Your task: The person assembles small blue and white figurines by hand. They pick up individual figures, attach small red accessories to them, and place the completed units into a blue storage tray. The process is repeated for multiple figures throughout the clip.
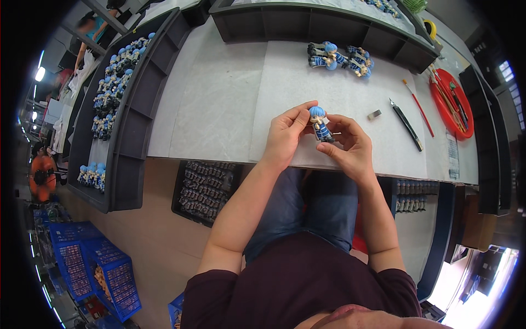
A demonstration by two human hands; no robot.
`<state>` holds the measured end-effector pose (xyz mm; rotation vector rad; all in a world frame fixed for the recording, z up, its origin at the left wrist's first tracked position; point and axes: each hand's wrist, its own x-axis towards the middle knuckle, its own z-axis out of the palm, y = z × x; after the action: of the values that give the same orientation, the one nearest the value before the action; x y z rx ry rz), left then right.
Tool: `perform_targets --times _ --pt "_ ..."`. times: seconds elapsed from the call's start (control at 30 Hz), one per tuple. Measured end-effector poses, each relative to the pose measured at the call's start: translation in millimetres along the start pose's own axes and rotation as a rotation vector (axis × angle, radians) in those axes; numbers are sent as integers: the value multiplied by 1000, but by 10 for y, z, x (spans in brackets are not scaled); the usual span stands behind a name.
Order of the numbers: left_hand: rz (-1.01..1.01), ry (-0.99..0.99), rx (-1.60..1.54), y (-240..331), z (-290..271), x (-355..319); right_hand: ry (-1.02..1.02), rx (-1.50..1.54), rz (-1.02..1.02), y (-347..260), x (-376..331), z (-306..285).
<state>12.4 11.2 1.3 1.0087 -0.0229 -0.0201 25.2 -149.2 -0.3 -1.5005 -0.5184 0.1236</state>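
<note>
A small blue-haired figurine (318,123) is held just above the centre of the frame, over the near edge of the white-covered desk (219,104). It is pinched at the head by the fingers of the left hand (285,134), whose grip is closed around it, while its striped body is clasped by the fingertips of the right hand (350,145), likewise closed on it. A cluster of like figurines (339,57) is laid higher up the frame. To the right, a craft knife (406,125), a thin red brush (418,107) and a red tray (450,104) are seen. At the left, a dark tray of figurines (118,93) is set.
</note>
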Motion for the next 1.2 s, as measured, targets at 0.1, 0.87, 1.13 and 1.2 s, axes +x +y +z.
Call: perform_targets --times 0.1,0.87,1.13,1.2 --pt "-10 16 31 3 12 0 10 -18 -17 -1 -1 -6" --pt "198 39 167 -43 3 -2 150 104 41 -26 5 -38" --pt "185 21 126 -25 20 -15 160 109 37 -37 4 -21" --pt "179 19 112 -21 13 -18 169 27 6 -5 6 4"
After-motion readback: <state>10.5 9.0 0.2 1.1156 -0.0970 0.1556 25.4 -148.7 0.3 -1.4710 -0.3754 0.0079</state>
